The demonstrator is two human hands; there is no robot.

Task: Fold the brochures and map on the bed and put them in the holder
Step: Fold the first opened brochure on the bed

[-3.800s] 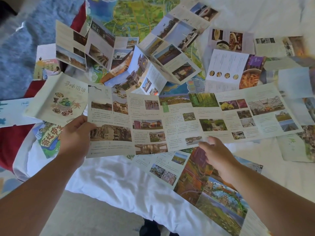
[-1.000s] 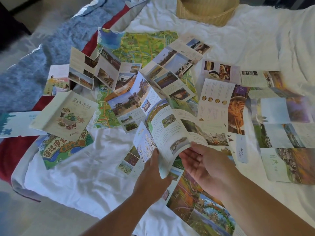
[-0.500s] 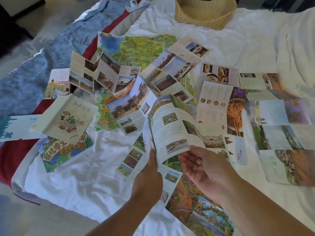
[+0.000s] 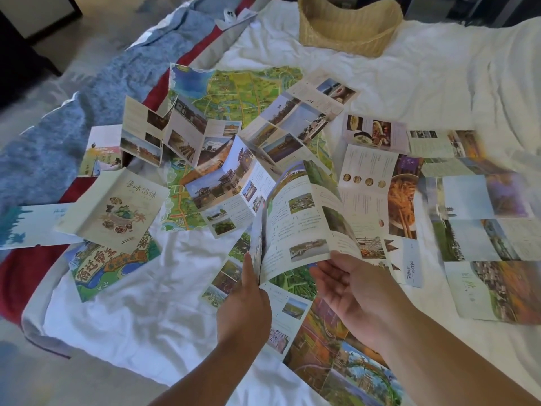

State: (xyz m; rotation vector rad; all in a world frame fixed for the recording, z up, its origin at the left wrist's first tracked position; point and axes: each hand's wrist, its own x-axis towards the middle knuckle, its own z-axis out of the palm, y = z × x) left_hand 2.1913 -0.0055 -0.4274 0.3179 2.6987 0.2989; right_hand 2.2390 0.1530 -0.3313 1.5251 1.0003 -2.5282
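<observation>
I judge this to be an early stage: the brochure [image 4: 298,218] in my hands is only half folded, its panels bowed up above the near part of the bed [image 4: 140,306]. The grip of my left hand [image 4: 246,312] is pinched on the creased left edge, thumb along the fold. My right hand [image 4: 354,291] lies palm up, fingers apart, with the loose right edge resting on them. The wicker holder [image 4: 348,27] at the far end of the bed looks empty, though I can't see its bottom. The green map [image 4: 234,92] lies open mid-bed, with many unfolded sheets around it. Little writing is legible: the pale booklet [image 4: 117,209] at left reads 寻味宿迁, I think, and the illustrated sheet [image 4: 96,273] beneath it begins 宿迁市.
</observation>
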